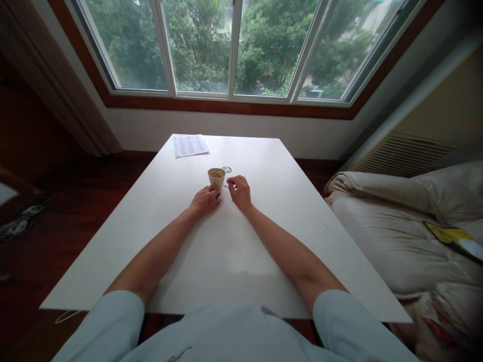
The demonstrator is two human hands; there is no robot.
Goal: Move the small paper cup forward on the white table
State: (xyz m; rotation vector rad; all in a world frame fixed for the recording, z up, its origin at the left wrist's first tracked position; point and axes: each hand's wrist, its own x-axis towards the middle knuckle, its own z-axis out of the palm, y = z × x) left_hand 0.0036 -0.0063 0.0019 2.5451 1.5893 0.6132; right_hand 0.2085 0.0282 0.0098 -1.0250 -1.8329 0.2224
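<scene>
A beige paper cup (216, 174) stands upright on the white table (234, 241). My left hand (206, 200) is closed around its lower part, with a small blue patch by the fingers. Just right of the cup, my right hand (240, 192) is held low over the tabletop, thumb and fingers pinched together. Whether something small sits in that pinch is too fine to make out. Behind the cup lies a thin dark loop (226, 167), and more of its line shows between the cup and my right fingertips. I cannot tell what kind of thing it is.
Printed paper sheets (190, 145) lie at the table's far left corner. A window (230, 50) is beyond the table. To the right is a cushioned sofa (385, 236) with a yellow and black item (451, 235) on it. Cables (22, 221) lie on the floor at left.
</scene>
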